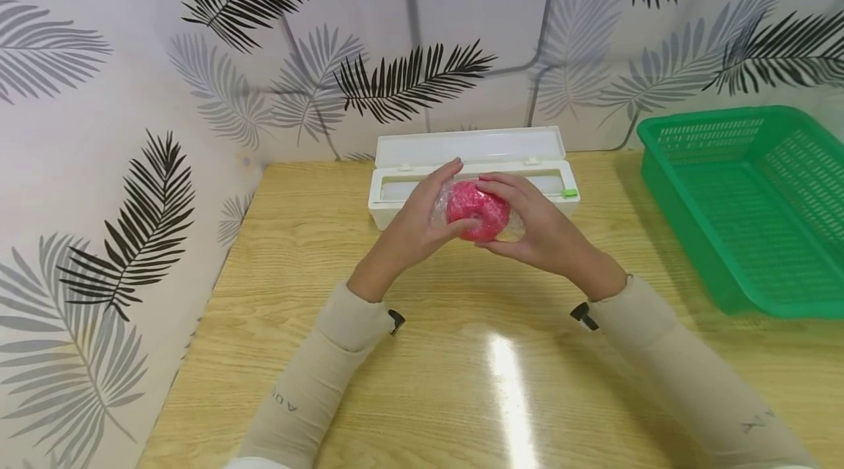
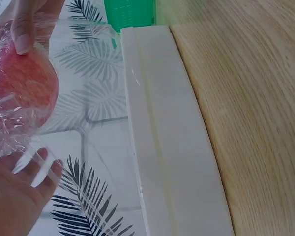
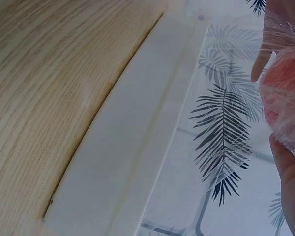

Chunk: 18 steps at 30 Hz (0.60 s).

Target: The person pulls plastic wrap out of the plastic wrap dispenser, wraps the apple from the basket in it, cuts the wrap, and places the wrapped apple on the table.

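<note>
Both hands hold a pink-red round thing wrapped in clear cling film (image 1: 488, 214), with a dimple in its middle, raised over a long white cling film dispenser (image 1: 385, 216). My left hand (image 1: 420, 220) has its thumb across the front near the dimple; its other fingers stretch up along the left side, among loose film in the left wrist view. Opposite, my right hand (image 1: 543, 231) grips the right side, fingers over the top and thumb below. Crumpled film (image 2: 12, 129) bunches along one side of the thing. The dispenser's lid (image 1: 471, 146) stands open at the back.
A green slider (image 1: 569, 193) sits at the dispenser's right end. To the right is a green plastic basket (image 1: 702, 234). The wooden table (image 1: 422, 359) meets a leaf-patterned wall covering (image 1: 422, 80) behind the dispenser and at left.
</note>
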Available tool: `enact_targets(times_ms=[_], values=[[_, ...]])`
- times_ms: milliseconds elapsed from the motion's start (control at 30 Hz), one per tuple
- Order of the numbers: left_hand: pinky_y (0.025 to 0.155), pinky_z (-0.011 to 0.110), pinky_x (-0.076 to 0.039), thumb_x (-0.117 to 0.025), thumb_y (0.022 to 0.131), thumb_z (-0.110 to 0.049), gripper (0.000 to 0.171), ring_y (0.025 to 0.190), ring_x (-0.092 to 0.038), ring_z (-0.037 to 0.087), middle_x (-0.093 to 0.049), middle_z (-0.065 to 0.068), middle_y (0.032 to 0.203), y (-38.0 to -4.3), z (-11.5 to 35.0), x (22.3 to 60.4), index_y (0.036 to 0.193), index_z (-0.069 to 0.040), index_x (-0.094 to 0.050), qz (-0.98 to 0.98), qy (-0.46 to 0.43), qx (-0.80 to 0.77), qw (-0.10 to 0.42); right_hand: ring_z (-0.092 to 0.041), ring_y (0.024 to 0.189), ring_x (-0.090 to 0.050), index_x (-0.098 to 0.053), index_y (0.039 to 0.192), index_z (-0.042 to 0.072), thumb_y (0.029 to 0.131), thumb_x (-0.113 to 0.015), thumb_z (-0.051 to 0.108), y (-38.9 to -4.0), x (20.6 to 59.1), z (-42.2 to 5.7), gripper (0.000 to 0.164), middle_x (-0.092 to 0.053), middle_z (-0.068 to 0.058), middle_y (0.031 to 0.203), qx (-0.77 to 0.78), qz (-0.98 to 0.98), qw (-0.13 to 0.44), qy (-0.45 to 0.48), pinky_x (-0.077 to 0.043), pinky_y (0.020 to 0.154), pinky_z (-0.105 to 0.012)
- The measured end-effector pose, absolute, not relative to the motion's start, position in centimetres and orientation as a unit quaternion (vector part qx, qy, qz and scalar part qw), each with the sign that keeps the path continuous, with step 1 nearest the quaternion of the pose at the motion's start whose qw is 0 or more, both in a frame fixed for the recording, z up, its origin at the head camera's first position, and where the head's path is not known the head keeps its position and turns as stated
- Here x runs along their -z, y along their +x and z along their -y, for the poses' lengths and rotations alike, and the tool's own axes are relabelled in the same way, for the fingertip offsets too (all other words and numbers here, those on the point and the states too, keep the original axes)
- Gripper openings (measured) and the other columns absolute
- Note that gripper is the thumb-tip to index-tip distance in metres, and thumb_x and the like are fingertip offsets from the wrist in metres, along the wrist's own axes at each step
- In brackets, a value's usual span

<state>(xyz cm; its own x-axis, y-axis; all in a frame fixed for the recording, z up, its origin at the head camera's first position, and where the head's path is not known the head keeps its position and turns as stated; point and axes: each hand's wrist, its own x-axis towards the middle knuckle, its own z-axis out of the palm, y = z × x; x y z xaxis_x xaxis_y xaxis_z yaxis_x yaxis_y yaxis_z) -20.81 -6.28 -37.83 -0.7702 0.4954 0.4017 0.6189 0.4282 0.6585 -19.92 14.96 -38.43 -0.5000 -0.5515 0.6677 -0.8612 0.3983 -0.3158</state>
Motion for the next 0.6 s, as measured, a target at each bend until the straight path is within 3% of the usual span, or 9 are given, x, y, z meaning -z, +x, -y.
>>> enact_targets(times_ms=[133,300,600], values=[[0.104,0.037,-0.021,-0.071,0.067,-0.048,0.091,0.13,-0.016,0.01,-0.017,-0.008,0.144,-20.8,6.5,37.9,0.139,-0.02,-0.022,0.83,-0.392,0.373,0.136,-0.021,0.12,-0.036,-0.04,0.13,0.006,0.057,-0.084,0.017,-19.9,38.4,-15.0,0.086,-0.04,-0.006,0.131,-0.34,0.801,0.228,0.436,-0.039,0.093,-0.033],[0.104,0.036,-0.02,-0.076,0.06,-0.048,0.099,0.128,-0.021,0.014,-0.02,-0.002,0.144,-20.9,6.5,38.1,0.138,-0.016,-0.024,0.809,-0.451,0.326,0.192,-0.023,0.115,-0.042,-0.04,0.128,0.0,0.054,-0.083,0.004,-19.2,37.2,-14.8,0.086,-0.044,-0.01,0.127,-0.416,0.787,0.19,0.416,-0.041,0.09,-0.034],[0.104,0.032,-0.022,-0.077,0.065,-0.034,0.093,0.126,-0.025,0.016,-0.027,0.003,0.14,-21.0,6.0,38.6,0.137,-0.011,-0.024,0.797,-0.459,0.319,0.23,-0.022,0.111,-0.047,-0.037,0.13,0.002,0.059,-0.08,0.0,-18.2,35.9,-14.4,0.084,-0.046,-0.011,0.125,-0.525,0.781,0.091,0.326,-0.041,0.09,-0.027]])
